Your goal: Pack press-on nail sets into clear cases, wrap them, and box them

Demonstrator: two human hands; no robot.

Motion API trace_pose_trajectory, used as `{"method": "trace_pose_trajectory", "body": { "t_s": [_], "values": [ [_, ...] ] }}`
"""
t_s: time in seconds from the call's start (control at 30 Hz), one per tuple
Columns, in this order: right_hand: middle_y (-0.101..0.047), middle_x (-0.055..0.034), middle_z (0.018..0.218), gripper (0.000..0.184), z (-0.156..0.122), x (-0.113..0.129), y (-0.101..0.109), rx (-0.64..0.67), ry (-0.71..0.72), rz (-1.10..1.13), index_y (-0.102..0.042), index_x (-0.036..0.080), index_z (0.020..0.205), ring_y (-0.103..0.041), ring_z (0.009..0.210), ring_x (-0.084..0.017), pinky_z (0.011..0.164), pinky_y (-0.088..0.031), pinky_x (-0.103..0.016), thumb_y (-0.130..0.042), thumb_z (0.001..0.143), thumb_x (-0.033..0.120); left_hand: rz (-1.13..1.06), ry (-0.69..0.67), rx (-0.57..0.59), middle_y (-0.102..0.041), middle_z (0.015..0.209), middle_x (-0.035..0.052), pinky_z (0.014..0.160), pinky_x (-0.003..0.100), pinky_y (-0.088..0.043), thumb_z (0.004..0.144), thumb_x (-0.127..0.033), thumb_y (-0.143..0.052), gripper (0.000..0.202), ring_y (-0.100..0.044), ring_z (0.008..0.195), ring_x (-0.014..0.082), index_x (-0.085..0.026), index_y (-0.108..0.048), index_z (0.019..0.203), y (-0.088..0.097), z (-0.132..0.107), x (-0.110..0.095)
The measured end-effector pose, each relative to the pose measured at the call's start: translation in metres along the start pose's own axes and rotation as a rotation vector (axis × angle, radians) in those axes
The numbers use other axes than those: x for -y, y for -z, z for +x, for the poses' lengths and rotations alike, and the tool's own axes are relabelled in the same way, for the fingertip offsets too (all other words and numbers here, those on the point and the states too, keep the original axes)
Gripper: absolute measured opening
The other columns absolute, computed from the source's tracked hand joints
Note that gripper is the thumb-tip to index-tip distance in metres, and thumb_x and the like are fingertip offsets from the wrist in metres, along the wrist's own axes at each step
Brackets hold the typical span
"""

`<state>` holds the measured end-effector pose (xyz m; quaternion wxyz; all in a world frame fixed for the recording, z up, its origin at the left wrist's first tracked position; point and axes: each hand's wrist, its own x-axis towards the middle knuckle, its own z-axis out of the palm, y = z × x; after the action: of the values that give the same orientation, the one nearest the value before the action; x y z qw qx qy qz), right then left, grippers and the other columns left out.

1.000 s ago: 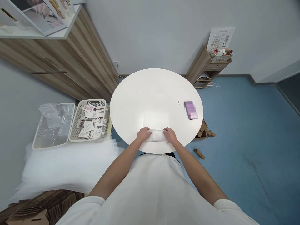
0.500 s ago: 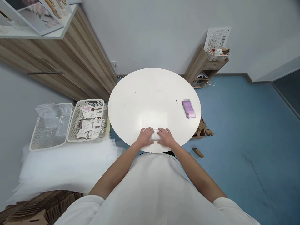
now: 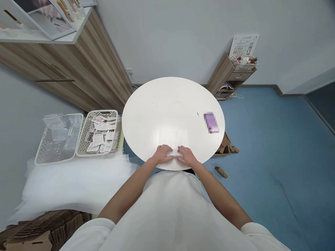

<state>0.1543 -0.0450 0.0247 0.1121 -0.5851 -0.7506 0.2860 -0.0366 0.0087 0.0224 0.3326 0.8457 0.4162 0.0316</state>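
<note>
At the near edge of the round white table [image 3: 170, 104], a small white translucent wrapped bundle [image 3: 174, 153] lies crosswise between my hands. It looks wrapped in thin foam sheet; what is inside is hidden. My left hand [image 3: 162, 154] is closed around its left end, thumb on the near side and fingers on the far side. Around the right end, my right hand [image 3: 187, 156] is closed in the same way. A thin see-through sheet [image 3: 172, 136] seems to lie flat on the tabletop beyond the bundle, its edges faint.
A blurred purple object [image 3: 211, 122] lies at the table's right. To the left are a basket of printed cards [image 3: 86, 139], a basket of clear plastic boxes [image 3: 39, 153], stacked white foam sheets [image 3: 75, 184] and brown cardboard [image 3: 34, 240]. Small cardboard boxes [image 3: 221, 172] lie on the floor, right.
Both hands and the bundle have moved slightly toward me, and the bundle looks narrower between my fingers. The whole view has shifted a little.
</note>
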Motion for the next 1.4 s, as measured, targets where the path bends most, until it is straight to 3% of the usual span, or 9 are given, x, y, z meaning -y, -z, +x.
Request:
{"method": "trace_pose_trajectory", "body": {
  "t_s": [0.13, 0.33, 0.53, 0.7, 0.83, 1.0, 1.2, 1.3, 1.4],
  "values": [
    [-0.054, -0.0083, 0.108, 0.028, 0.019, -0.006, 0.009, -0.025, -0.116, 0.032, -0.057, 0.022, 0.098, -0.048, 0.104, -0.022, 0.088, -0.034, -0.038, -0.044, 0.081, 0.039, -0.055, 0.099, -0.065, -0.055, 0.106, 0.0048, 0.089, 0.041, -0.034, 0.076, -0.045, -0.045, 0.034, -0.049, 0.101, 0.0230, -0.026, -0.059, 0.100, 0.006, 0.008, 0.007],
    [-0.056, -0.0064, 0.110, 0.035, 0.043, -0.021, 0.017, 0.014, -0.238, 0.221, -0.050, 0.025, 0.111, -0.052, 0.101, -0.021, 0.085, -0.037, -0.036, -0.041, 0.083, 0.043, -0.353, 0.293, -0.146, -0.060, 0.101, 0.0041, 0.080, 0.030, -0.043, 0.073, -0.034, -0.047, 0.033, -0.055, 0.092, 0.0188, -0.021, -0.055, 0.101, 0.014, 0.014, 0.029],
    [-0.058, -0.0054, 0.104, 0.027, 0.057, -0.036, 0.015, -0.039, -0.371, 0.278, -0.053, 0.024, 0.103, -0.054, 0.093, -0.021, 0.076, -0.042, -0.033, -0.045, 0.080, 0.034, -0.298, 0.483, -0.167, -0.059, 0.078, 0.0017, 0.065, 0.028, -0.044, 0.073, -0.036, -0.045, 0.025, -0.055, 0.071, 0.0161, -0.020, -0.056, 0.088, 0.014, 0.025, 0.047],
    [-0.050, -0.0108, 0.114, 0.037, 0.052, -0.042, 0.004, -0.217, -0.487, 0.254, -0.047, 0.020, 0.113, -0.048, 0.105, -0.025, 0.086, -0.039, -0.039, -0.045, 0.077, 0.025, -0.247, 0.591, -0.258, -0.059, 0.092, 0.0062, 0.071, 0.029, -0.044, 0.075, -0.031, -0.045, 0.033, -0.056, 0.082, 0.0179, -0.017, -0.049, 0.105, 0.009, 0.028, 0.048],
    [-0.032, -0.0139, 0.131, 0.058, 0.034, -0.039, -0.015, -0.365, -0.540, 0.310, -0.030, 0.017, 0.127, -0.027, 0.124, -0.028, 0.097, -0.029, -0.046, -0.049, 0.074, 0.031, 0.028, 0.425, -0.404, -0.044, 0.124, 0.0146, 0.089, 0.040, -0.035, 0.076, -0.028, -0.045, 0.053, -0.040, 0.113, 0.0277, -0.016, -0.032, 0.127, 0.001, 0.020, 0.029],
    [-0.032, -0.0125, 0.132, 0.070, 0.026, -0.036, -0.030, -0.440, -0.617, 0.558, -0.023, 0.021, 0.130, -0.035, 0.121, -0.026, 0.094, -0.037, -0.041, -0.055, 0.069, 0.037, 0.238, 0.040, -0.181, -0.033, 0.137, 0.0089, 0.098, 0.044, -0.022, 0.076, -0.027, -0.046, 0.053, -0.029, 0.124, 0.0284, -0.024, -0.034, 0.127, -0.018, 0.013, -0.002],
    [-0.056, -0.0124, 0.107, 0.064, 0.037, -0.042, -0.008, -0.279, -0.761, 0.750, -0.035, 0.016, 0.125, -0.059, 0.089, -0.021, 0.071, -0.049, -0.031, -0.057, 0.067, 0.035, 0.290, 0.008, -0.118, -0.030, 0.138, 0.0097, 0.096, 0.044, -0.024, 0.076, -0.027, -0.046, 0.053, -0.027, 0.125, 0.0277, -0.024, -0.035, 0.127, -0.032, 0.013, -0.005],
    [-0.061, -0.0085, 0.096, 0.042, 0.035, -0.039, -0.002, -0.186, -0.688, 0.714, -0.052, 0.017, 0.105, -0.060, 0.082, -0.020, 0.068, -0.049, -0.030, -0.056, 0.067, 0.034, 0.298, -0.001, -0.112, -0.029, 0.139, 0.0093, 0.096, 0.044, -0.024, 0.076, -0.026, -0.045, 0.053, -0.027, 0.125, 0.0271, -0.025, -0.033, 0.128, -0.032, 0.013, -0.002],
    [-0.060, -0.0075, 0.102, 0.040, 0.028, -0.030, -0.006, -0.231, -0.593, 0.623, -0.051, 0.019, 0.105, -0.058, 0.088, -0.020, 0.069, -0.049, -0.030, -0.053, 0.069, 0.036, 0.294, -0.004, -0.105, -0.028, 0.139, 0.0088, 0.096, 0.044, -0.024, 0.076, -0.025, -0.045, 0.054, -0.025, 0.125, 0.0270, -0.025, -0.032, 0.129, -0.032, 0.013, -0.001]
  ]
}}
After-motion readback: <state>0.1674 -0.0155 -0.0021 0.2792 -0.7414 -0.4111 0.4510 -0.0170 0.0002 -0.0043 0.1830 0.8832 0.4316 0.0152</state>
